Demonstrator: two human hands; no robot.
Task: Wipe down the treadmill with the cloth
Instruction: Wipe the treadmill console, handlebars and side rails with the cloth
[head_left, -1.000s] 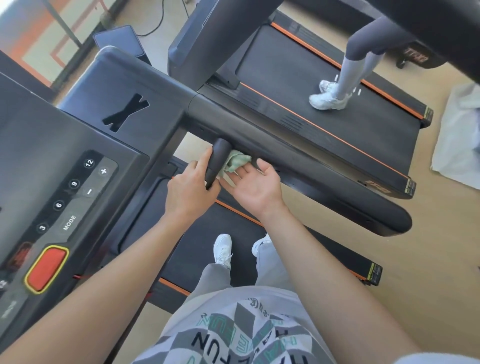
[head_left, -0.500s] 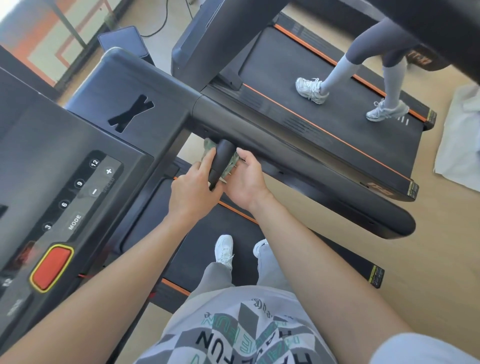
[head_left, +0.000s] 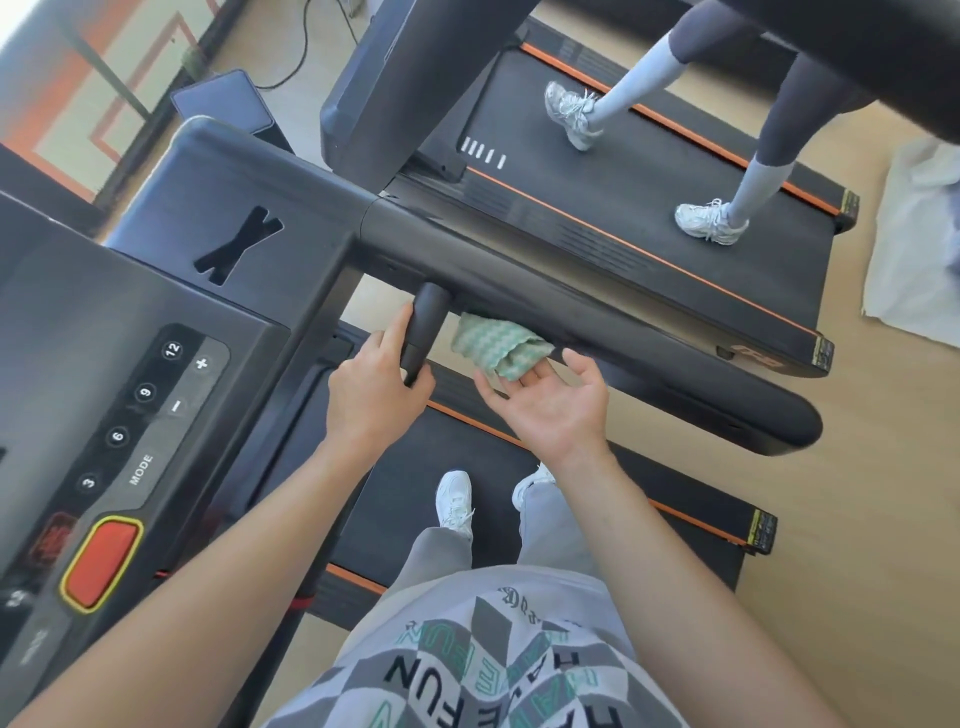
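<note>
Above the right fingers (head_left: 535, 371): green-and-white cloth (head_left: 496, 343), bunched, lying across the fingertips and pushed up against the underside of the handrail (head_left: 623, 332). Right hand (head_left: 550, 410) is palm up, fingers nearly straight and spread, thumb out to the side. It is cradling and pressing the cloth, not clutching it.

Just left of those fingers: short grip (head_left: 426, 327) hanging from the rail. Left hand (head_left: 371, 395) is wrapped round it, thumb laid along its near side, the other fingers curled behind where they are mostly hidden.

Step in hand, as I judge it: wiping the lower face of the rail on this treadmill (head_left: 415, 467), with the left hand steadying. The cloth sits at the grip end, so most of the rail's length looks undone.

Next move calls for upward pressure through flat fingers while sliding away from the grip toward the rail's rounded end. The cloth is loose on the fingertips and could slip off.

Further out, beyond the left hand: console (head_left: 130, 322) with red stop button (head_left: 101, 564). Beyond the rail: second treadmill (head_left: 597, 197) with a person (head_left: 763, 182) walking; pale sheet (head_left: 919, 234) on the floor (head_left: 857, 519).
</note>
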